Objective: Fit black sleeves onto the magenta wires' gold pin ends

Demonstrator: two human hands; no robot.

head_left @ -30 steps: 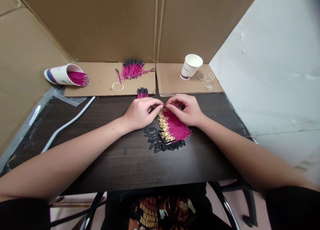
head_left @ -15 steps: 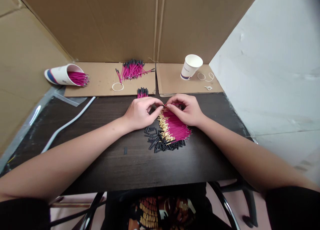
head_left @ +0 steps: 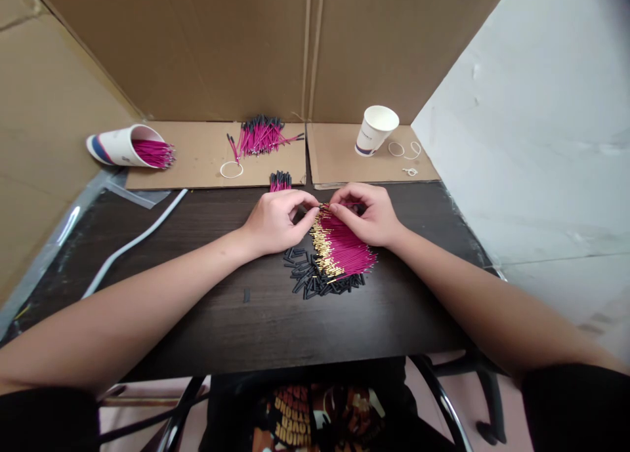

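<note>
My left hand (head_left: pixel 281 222) is closed in a pinch, with a small black sleeve just showing at its fingertips. Facing it, my right hand (head_left: pixel 368 216) pinches a thin magenta wire (head_left: pixel 353 205), its end pointing at my left fingertips. Below both hands lies a pile of magenta wires (head_left: pixel 347 245) with gold tips on their left side. Loose black sleeves (head_left: pixel 315 285) are scattered along the pile's lower left edge. Behind my left hand sits a small bundle of magenta wires with black ends (head_left: pixel 280 182), partly hidden by that hand.
A tipped paper cup (head_left: pixel 115 147) full of magenta wires lies at the left. On the cardboard (head_left: pixel 191 157) are a heap of black-ended wires (head_left: pixel 260 136) and a white rubber band (head_left: pixel 231 170). An upright paper cup (head_left: pixel 377 130) stands right. A pale cable (head_left: pixel 132 242) crosses the table's left.
My fingertips have drawn slightly apart, leaving a little more space between the two pinches. The piles and cups remain in place.
</note>
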